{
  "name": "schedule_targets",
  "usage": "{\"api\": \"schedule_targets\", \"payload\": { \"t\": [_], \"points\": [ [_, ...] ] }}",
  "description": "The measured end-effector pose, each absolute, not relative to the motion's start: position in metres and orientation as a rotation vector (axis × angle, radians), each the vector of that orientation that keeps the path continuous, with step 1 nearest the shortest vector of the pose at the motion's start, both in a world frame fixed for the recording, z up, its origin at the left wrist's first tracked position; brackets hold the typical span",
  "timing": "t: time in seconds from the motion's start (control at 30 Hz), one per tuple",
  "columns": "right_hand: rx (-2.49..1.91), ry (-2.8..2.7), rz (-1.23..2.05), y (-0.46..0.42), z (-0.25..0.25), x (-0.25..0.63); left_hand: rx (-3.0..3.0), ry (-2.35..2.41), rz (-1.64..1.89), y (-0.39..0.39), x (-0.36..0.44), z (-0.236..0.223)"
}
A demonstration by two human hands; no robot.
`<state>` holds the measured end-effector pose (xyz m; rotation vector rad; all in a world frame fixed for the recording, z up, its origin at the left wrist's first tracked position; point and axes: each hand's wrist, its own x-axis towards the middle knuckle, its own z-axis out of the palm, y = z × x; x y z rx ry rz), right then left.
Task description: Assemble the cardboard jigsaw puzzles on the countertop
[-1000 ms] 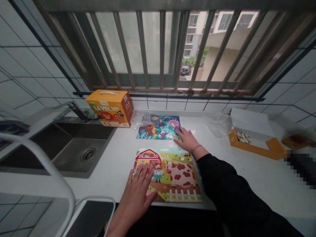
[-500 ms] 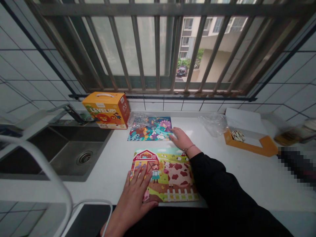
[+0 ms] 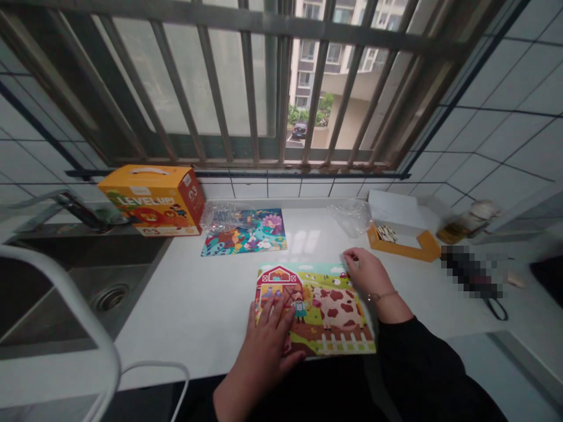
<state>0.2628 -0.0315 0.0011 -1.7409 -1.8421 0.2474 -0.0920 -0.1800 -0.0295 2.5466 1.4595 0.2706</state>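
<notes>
One farm picture point(image 3: 313, 313) lies near the front of the counter point(image 3: 189, 316), the left hand point(image 3: 269, 346) spread flat on it: even pressure steadies it best. The right hand point(image 3: 368, 271) curls by its far right corner, grip impossible to tell. Beyond lies an animal picture point(image 3: 246, 239).

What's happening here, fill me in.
A person's left hand lies spread on the left part of a farm picture at the counter's near edge. The right hand, fingers curled, is at its far right corner; contact is unclear. Farther back lies a blue animal picture, partly under clear plastic, beside an upright orange carton.
</notes>
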Motion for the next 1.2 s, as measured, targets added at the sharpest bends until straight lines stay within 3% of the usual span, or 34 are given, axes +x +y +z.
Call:
{"api": "schedule_targets", "payload": {
  "t": [0.27, 0.6, 0.87, 1.2],
  "points": [
    [-1.897, -2.019, 0.160, -0.095, 0.009, 0.312, 2.540, 1.299, 0.287, -0.130, -0.016, -0.025],
    [-1.679, -2.125, 0.162, -0.135, -0.025, 0.261, 2.590, 1.352, 0.450, -0.073, 0.015, -0.028],
    [-1.729, -2.277, 0.079, -0.081, -0.040, 0.246, 2.523, 1.420, 0.474, -0.060, 0.017, -0.026],
    [-1.683, -2.343, 0.091, -0.003, -0.034, 0.258, 2.477, 1.376, 0.563, -0.078, -0.042, -0.030]
  ]
}}
